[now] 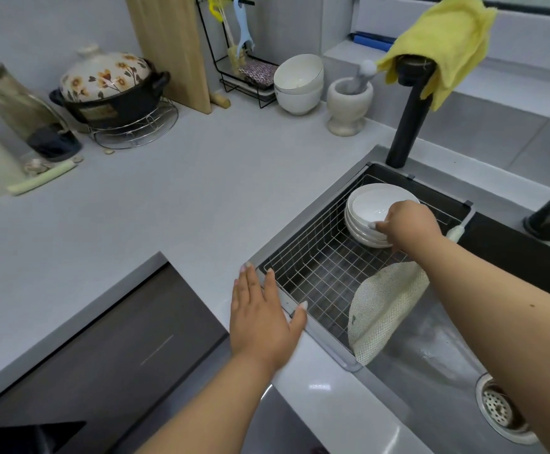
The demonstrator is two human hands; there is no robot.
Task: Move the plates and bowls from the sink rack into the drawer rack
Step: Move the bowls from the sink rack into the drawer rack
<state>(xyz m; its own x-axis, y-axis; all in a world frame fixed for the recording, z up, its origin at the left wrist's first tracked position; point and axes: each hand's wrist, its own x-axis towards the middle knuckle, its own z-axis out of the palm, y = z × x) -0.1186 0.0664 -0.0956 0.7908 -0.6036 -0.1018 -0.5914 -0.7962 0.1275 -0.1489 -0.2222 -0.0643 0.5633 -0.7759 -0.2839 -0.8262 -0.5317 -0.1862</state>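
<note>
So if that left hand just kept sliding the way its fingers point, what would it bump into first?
Probably the wire sink rack: the left hand lies flat at the sink's edge, fingertips already about at the rack's near corner. Depth is hard to judge.

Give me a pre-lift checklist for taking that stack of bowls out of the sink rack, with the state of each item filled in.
1. Right hand grips the rim of the top bowl: ok.
2. Whole stack of bowls held: not ok, only the top rim is held.
3. Left hand free to support: ok, it lies flat on the sink rack edge.
4. Lift path clear of the tap: ok.
5. Drawer rack open and ready: cannot tell, out of view.
</note>
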